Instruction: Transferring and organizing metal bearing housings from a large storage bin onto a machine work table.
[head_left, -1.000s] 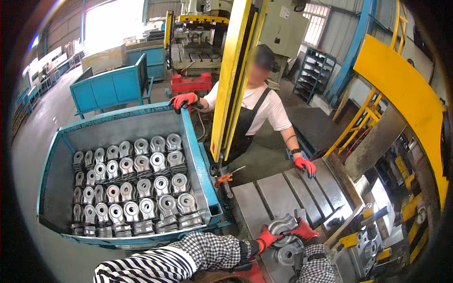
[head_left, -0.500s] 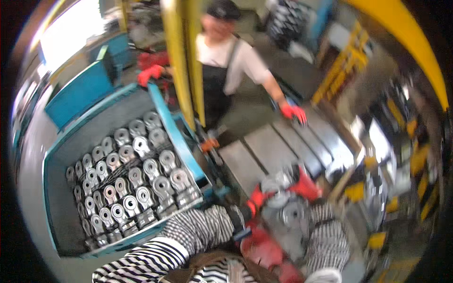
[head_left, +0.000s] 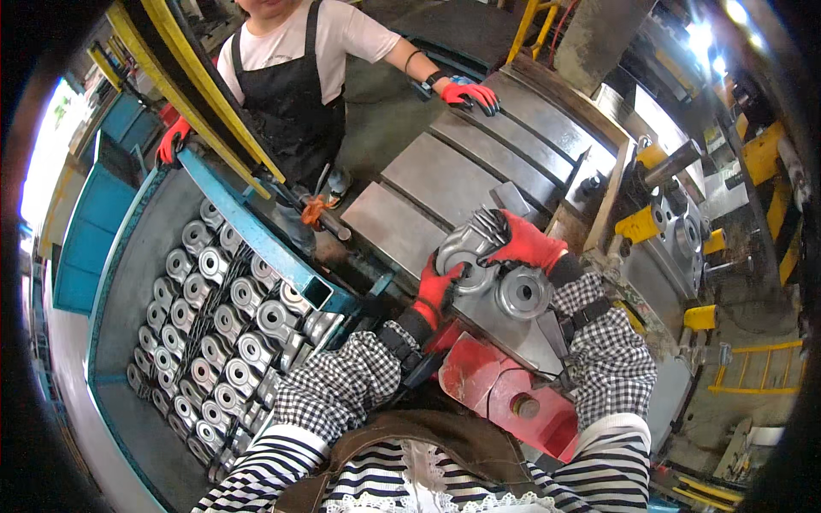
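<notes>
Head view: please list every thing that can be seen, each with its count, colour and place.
Round grey metal casting: one, silver-grey, on the slotted table, held between both gloved hands.
Second round grey metal casting: one, silver-grey, on the table just right of the first.
Grey slotted steel table: one, grey, centre.
Blue metal bin: one, blue, left of the table.
Stacked grey castings: many, too many to count, silver-grey, in rows inside the bin.
Yellow steel beam: one, yellow, slanting over the bin's top corner.
Red metal guard: one, red, below the table's near edge.
Co-worker: one person, white shirt, black apron, red gloves, across the table.
Left hand: red glove, on the casting's left side.
Right hand: red glove, on the casting's top right.
</notes>
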The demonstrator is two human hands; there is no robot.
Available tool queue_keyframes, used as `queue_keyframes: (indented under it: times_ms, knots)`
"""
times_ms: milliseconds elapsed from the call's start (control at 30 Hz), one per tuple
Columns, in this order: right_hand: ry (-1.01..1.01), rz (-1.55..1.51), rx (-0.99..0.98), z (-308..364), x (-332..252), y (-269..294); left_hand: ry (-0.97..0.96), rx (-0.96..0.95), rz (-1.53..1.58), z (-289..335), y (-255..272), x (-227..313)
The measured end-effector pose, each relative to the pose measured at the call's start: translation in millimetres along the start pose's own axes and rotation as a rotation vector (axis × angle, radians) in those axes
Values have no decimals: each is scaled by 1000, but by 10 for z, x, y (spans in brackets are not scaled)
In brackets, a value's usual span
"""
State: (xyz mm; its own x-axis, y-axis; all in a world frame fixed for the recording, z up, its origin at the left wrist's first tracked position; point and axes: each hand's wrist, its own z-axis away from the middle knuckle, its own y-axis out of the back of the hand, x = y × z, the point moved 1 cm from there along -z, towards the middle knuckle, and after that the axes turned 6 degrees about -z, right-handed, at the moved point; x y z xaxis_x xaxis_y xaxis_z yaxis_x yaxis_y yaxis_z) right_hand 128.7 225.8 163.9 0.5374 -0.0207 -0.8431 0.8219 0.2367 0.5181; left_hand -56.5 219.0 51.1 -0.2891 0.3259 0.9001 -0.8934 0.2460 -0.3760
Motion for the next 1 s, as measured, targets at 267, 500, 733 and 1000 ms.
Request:
queue_keyframes:
  times_ms: [267,500,733,1000]
  knots:
    - [12,-277,83,302,-267,-359,14,-75,172,154,191,-268]
    - [-365,-714,46,703,-535,-458,-19,-222,-147,687,352,620]
    - [-78,-200,-307,905,-603,-766,132,-95,-216,1447,899,985]
    - [228,-47,-546,1091,-1539,-1477,-241,-208,-368,2343,1395,1260]
